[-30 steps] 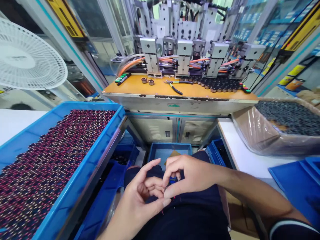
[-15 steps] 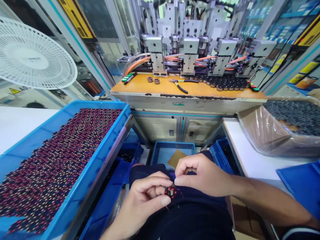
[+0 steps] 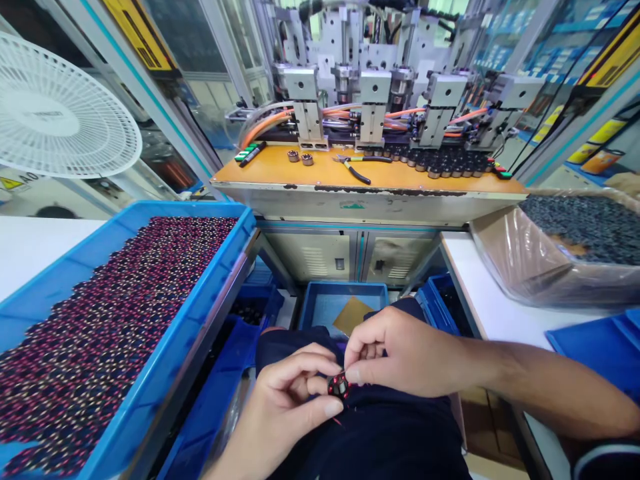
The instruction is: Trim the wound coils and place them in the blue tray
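A small ring-shaped coil [image 3: 339,385], black with red wire windings, sits over my lap between both hands. My left hand [image 3: 287,407] pinches it between thumb and forefinger from the left. My right hand [image 3: 395,353] touches its right side with thumb and fingertip, fingers curled. A thin red wire end hangs below the coil. To my left a big blue tray [image 3: 165,347] is filled with several more such red-and-black coils.
Ahead stands a machine with an orange-topped bench [image 3: 320,175] carrying pliers [image 3: 356,168], markers, two loose cores and a row of black cores [image 3: 445,163]. A white fan [image 3: 60,113] is at upper left. A plastic-lined box of dark cores [image 3: 565,247] sits right. Blue bins [image 3: 325,300] lie below.
One second ago my fingers hid the coil. Now it shows between my fingertips, and my right thumb and finger have closed onto its right side. The view shifted slightly.
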{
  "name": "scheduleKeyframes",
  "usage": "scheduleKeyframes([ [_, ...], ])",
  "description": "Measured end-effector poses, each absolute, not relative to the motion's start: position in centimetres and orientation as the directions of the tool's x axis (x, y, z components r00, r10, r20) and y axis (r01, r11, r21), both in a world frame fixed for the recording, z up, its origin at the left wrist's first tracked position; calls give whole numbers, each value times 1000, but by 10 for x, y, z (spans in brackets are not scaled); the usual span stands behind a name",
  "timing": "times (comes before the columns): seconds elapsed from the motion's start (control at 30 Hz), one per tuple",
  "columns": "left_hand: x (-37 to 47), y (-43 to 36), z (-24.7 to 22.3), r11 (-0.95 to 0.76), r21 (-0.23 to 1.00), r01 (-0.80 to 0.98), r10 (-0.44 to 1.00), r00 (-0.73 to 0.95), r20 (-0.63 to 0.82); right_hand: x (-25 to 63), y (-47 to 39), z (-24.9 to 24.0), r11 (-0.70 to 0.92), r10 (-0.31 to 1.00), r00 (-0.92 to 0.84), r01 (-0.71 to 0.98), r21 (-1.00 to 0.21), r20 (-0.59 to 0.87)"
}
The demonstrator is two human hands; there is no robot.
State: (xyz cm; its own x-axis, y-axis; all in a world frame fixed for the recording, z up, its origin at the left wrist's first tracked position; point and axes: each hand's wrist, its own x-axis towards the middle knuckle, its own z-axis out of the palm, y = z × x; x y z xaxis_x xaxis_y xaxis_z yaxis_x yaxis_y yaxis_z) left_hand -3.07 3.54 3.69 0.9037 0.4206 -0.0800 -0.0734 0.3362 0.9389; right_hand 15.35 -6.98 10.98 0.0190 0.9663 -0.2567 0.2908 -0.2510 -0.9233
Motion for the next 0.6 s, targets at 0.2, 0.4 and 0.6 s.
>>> scheduleKeyframes([
  [0.2, -27, 29, 48, 402, 915, -5, 439, 879, -188, 156, -68, 117, -135, 982, -44, 513, -848, -183],
  [0.4, -25, 32, 48, 399, 917, 6, 429, 882, -193, 157, -67, 124, -18, 986, -123, 595, -803, -113],
  [0.6, -25, 35, 42, 408, 912, -49, 330, 939, -97, 157, -68, 124, 12, 981, -159, 616, -788, -109],
])
